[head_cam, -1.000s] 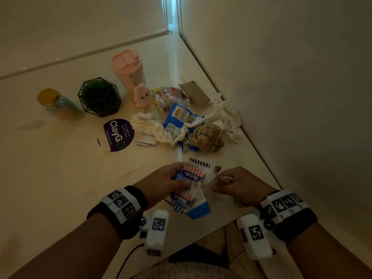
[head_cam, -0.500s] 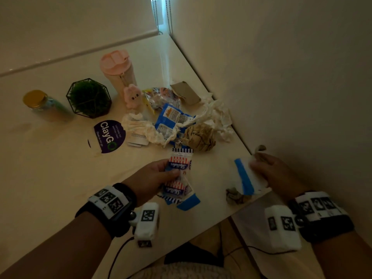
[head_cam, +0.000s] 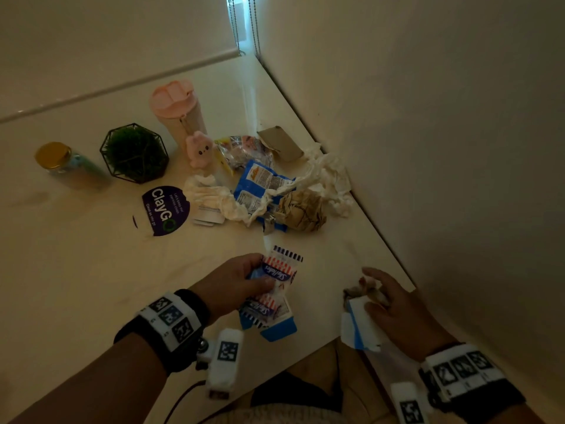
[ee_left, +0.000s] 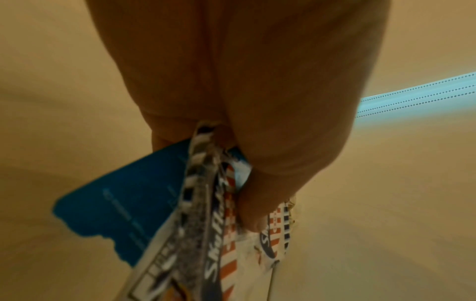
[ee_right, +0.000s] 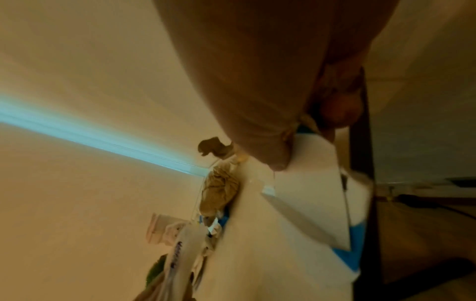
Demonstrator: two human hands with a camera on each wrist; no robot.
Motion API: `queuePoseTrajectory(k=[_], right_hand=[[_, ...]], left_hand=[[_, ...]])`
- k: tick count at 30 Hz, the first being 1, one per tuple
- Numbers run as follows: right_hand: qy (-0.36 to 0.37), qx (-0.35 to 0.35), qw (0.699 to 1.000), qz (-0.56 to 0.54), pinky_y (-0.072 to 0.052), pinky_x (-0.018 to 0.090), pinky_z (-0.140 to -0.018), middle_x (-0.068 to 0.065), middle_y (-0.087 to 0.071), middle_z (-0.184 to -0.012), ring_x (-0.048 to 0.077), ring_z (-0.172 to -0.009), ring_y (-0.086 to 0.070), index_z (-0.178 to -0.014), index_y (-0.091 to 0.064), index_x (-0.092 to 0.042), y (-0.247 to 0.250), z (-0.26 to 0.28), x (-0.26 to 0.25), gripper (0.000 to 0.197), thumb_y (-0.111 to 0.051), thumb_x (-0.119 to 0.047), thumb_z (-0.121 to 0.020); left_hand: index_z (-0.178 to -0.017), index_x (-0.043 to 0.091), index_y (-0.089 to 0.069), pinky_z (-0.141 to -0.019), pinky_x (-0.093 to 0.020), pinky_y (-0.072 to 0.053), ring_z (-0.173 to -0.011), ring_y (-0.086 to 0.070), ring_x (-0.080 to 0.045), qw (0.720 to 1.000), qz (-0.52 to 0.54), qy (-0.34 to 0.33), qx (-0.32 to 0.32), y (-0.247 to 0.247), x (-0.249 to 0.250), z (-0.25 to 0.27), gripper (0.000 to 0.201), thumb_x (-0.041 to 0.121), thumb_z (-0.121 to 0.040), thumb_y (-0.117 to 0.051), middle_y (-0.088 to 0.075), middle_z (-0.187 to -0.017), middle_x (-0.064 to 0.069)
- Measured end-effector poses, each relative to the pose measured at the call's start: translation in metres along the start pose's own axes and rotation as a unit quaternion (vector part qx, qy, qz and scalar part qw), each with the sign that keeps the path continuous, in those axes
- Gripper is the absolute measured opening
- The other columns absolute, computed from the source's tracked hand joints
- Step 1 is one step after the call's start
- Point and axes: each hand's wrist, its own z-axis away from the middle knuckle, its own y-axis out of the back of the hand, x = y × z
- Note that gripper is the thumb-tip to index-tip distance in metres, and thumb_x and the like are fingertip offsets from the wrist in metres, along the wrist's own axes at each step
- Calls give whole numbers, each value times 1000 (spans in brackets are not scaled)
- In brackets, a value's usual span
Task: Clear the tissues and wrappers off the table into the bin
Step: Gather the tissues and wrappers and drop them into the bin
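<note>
Striped wrappers (head_cam: 276, 278) are pinched in the left hand (head_cam: 235, 281); a white-blue wrapper (head_cam: 356, 324), at 3 o'clock, is held in the right hand (head_cam: 397, 307). Light, crinkly film is judged best gripped bunched.

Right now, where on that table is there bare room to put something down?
The table is bare left of the left hand, in front of the purple sticker and jar. A smaller patch lies between both hands. The wall corner is crowded with tissues and the blue wrapper.

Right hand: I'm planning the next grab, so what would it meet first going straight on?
Probably the small crumpled wrapper at the right hand's fingertips; beyond it, bare table. Depth is unclear.
</note>
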Motion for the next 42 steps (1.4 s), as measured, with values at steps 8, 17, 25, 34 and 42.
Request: queuePoseTrajectory(k=[8, 17, 25, 34, 42], right_hand=[[-48, 78, 991, 97, -51, 27, -80, 2, -65, -108, 17, -96, -62, -120, -55, -16, -21, -19, 5, 38, -68, -30, -86], [-3, 40, 996, 80, -40, 16, -54, 2, -61, -73, 9, -67, -58, -76, -56, -14, -11, -11, -17, 22, -62, -29, -91], [16, 101, 993, -64, -48, 28, -82, 13, -63, -101, 17, -88, -59, -105, -61, -2, 23, -20, -39, 29, -64, -26, -88], [45, 162, 984, -52, -53, 40, -73, -8, -61, -87, 12, -80, -59, -97, -57, -22, 35, -72, -78, 14, -65, -29, -88], [-42, 143, 986, -68, -54, 49, -88, 2, -59, -116, 25, -102, -59, -134, -46, -24, 24, -129, -91, 57, -68, -35, -83]], left_hand=[[-112, 20, -63, -88, -40, -58, -92, -72, -18, 999, -48, 4, 14, 0, 1, 4, 18, 15, -95, -59, -73, -106, -2], [-101, 12, -66, -82, -41, -54, -88, -65, -23, 965, -145, -119, 181, -3, 50, -28, 15, 23, -95, -57, -68, -97, -9], [-130, 26, -56, -110, -52, -27, -135, -23, -39, 866, -456, -104, 175, -25, 95, -92, 44, 43, -90, -58, -32, -148, -10], [-117, 20, -61, -91, -50, -49, -114, -47, -33, 826, -531, -101, 159, -19, 91, -111, 32, 30, -87, -63, -50, -121, -7], [-98, 7, -59, -69, -32, -40, -86, -55, -24, 890, -394, -132, 190, 0, 93, -110, 10, 15, -94, -54, -58, -98, -10]])
